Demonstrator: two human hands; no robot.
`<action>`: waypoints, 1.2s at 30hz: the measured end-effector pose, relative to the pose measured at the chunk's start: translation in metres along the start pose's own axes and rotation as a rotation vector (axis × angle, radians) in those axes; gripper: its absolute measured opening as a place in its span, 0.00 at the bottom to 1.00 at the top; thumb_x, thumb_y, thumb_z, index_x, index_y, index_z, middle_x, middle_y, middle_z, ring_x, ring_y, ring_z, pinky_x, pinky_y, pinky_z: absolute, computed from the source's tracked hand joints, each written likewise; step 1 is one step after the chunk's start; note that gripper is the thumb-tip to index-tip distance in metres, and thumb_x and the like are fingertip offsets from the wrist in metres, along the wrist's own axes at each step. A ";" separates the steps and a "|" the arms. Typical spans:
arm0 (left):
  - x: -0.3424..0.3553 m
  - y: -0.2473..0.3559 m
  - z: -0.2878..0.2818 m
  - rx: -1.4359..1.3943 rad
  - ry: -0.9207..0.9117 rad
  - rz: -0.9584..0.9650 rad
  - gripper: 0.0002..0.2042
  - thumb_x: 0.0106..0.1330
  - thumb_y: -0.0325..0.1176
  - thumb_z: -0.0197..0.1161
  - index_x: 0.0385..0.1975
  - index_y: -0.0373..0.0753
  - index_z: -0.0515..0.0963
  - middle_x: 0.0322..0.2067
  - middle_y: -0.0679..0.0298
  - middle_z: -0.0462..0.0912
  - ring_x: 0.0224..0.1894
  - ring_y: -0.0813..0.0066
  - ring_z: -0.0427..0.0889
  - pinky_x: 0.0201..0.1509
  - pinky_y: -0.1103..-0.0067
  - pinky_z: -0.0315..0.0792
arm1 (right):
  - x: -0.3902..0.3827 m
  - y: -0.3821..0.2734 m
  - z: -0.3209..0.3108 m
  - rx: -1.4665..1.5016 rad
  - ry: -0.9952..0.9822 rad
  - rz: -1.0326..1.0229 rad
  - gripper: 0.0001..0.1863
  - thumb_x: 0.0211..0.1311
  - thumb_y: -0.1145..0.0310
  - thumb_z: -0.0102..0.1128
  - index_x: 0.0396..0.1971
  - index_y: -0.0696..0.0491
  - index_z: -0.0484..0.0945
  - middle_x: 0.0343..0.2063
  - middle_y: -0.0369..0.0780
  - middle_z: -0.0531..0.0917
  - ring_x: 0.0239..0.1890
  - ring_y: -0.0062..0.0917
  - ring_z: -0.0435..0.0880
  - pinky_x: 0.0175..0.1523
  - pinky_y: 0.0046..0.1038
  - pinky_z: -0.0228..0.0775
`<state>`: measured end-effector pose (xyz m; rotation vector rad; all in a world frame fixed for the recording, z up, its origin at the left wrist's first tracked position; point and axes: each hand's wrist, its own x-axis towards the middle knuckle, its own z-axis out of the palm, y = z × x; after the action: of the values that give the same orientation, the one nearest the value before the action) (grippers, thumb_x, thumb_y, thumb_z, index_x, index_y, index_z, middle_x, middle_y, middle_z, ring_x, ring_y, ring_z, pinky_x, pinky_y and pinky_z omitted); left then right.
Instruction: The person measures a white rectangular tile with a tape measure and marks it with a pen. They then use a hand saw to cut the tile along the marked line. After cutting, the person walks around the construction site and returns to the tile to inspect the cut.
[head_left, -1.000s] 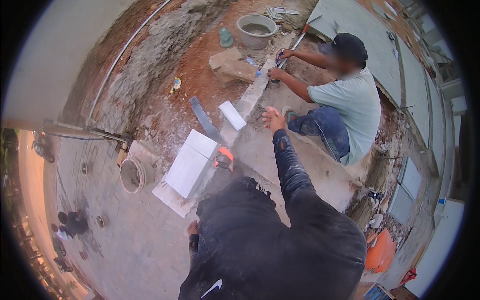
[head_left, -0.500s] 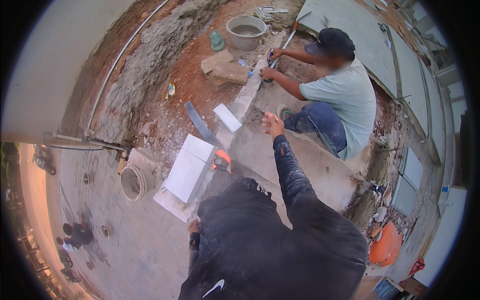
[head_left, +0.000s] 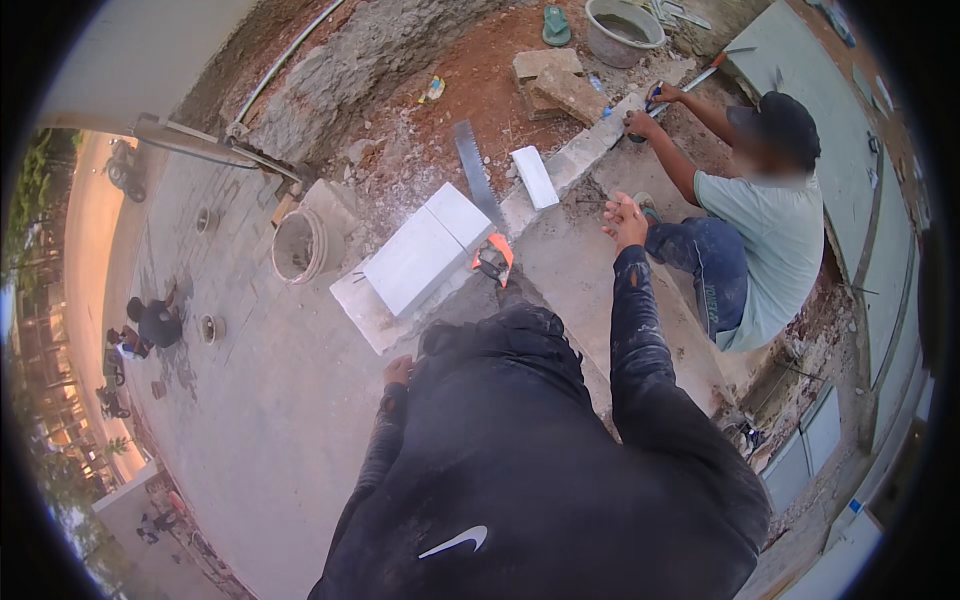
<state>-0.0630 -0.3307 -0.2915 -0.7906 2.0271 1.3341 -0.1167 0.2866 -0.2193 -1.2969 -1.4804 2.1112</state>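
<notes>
My right hand (head_left: 625,222) is raised over the concrete ledge, fingers apart and loosely curled. A thin dark sliver shows by its fingertips; whether the hand touches it is unclear. Low at my left side hangs my left hand (head_left: 398,370), its fingers too small and partly hidden to read. Between my hands, a large white block (head_left: 415,262) lies on a pale slab, a thin line across it. Beside it rests a handsaw (head_left: 472,165) with an orange and black handle. A smaller white block (head_left: 535,178) lies on the narrow wall strip, to the right of the saw blade.
A co-worker (head_left: 765,230) squats at right, both hands at the wall strip with a blue marker-like tool. Broken slabs (head_left: 560,85), a mortar bucket (head_left: 625,35) and a green sandal (head_left: 556,26) lie beyond. Another bucket (head_left: 298,246) stands at left, near distant people (head_left: 155,325).
My view has turned, so the blocks, saw and co-worker sit further right and higher. My right hand remains raised and my left hand low. The blocks and saw keep their places relative to each other.
</notes>
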 end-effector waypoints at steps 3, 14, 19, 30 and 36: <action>-0.008 -0.012 0.003 -0.016 0.017 -0.024 0.19 0.64 0.40 0.62 0.47 0.31 0.79 0.36 0.57 0.85 0.35 0.69 0.84 0.39 0.76 0.77 | -0.008 0.004 0.002 -0.035 -0.011 0.030 0.23 0.71 0.50 0.47 0.59 0.46 0.72 0.44 0.34 0.80 0.39 0.19 0.77 0.38 0.29 0.72; -0.025 -0.029 0.003 0.013 0.059 0.028 0.20 0.63 0.41 0.63 0.46 0.29 0.80 0.35 0.57 0.86 0.35 0.72 0.83 0.41 0.77 0.76 | -0.013 0.011 0.010 -0.109 -0.033 0.028 0.24 0.71 0.49 0.47 0.60 0.47 0.71 0.44 0.34 0.81 0.39 0.21 0.78 0.39 0.31 0.71; -0.026 -0.026 -0.001 0.001 0.059 0.033 0.20 0.63 0.41 0.63 0.46 0.29 0.80 0.35 0.58 0.86 0.36 0.73 0.83 0.41 0.77 0.76 | -0.022 0.013 0.020 -0.084 -0.019 0.041 0.22 0.66 0.56 0.50 0.55 0.50 0.75 0.40 0.36 0.82 0.37 0.22 0.79 0.36 0.31 0.72; -0.002 -0.033 -0.006 -0.085 0.007 -0.072 0.18 0.64 0.43 0.65 0.45 0.35 0.80 0.32 0.63 0.84 0.32 0.75 0.82 0.35 0.78 0.76 | -0.069 0.081 0.040 -0.279 -0.121 0.515 0.13 0.57 0.69 0.57 0.43 0.49 0.78 0.22 0.36 0.79 0.23 0.25 0.78 0.32 0.34 0.74; -0.010 -0.019 0.012 0.041 -0.019 -0.128 0.15 0.62 0.40 0.64 0.40 0.34 0.83 0.27 0.63 0.84 0.30 0.75 0.81 0.35 0.77 0.76 | -0.109 0.182 0.024 -0.491 -0.025 0.751 0.09 0.63 0.66 0.54 0.42 0.49 0.73 0.17 0.35 0.75 0.15 0.25 0.75 0.26 0.36 0.75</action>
<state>-0.0409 -0.3244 -0.2990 -0.8702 1.9481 1.2199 -0.0244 0.1205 -0.3160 -2.3097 -1.7876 2.2204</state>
